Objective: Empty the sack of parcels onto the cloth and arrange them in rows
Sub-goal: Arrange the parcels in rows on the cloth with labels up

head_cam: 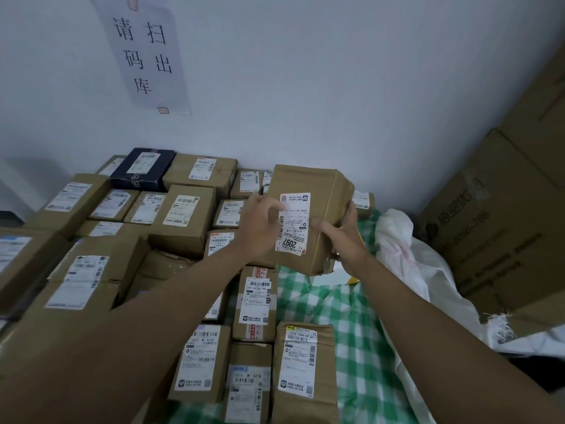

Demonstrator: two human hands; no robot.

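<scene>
Nearest to us, three brown parcels lie side by side on the green-and-white checked cloth [360, 347]; the rightmost, a labelled parcel [302, 368], marks the near end of a column. Bare cloth shows to its right, so we judge that space remains for further rows on that side.

Further out, both forearms reach forward to one cardboard parcel [308, 221] held tilted above the cloth, its label, printed 2097, facing us. Our right hand [344, 237] grips the parcel's right side, thumb pressed on the front face beside the label and fingers wrapped round the right edge. Our left hand [263, 223] lies against the left part of the front face, fingers loosely bent over the label's edge; we cannot tell whether it grips or only steadies. The parcel is off the surface and not yet placed.

To the right, the white woven sack [406, 255] lies slack and crumpled on the cloth's right edge. It appears collapsed, so we judge it mostly or fully emptied; its interior is hidden.

On the left and far side, many parcels already stand in rough rows up to the wall, including a dark blue box [143, 169]. Large cartons [501, 215] stand at far right, and a paper notice [146, 53] hangs on the wall.

We judge the task well advanced: most parcels are set out, with the held one still to place.
</scene>
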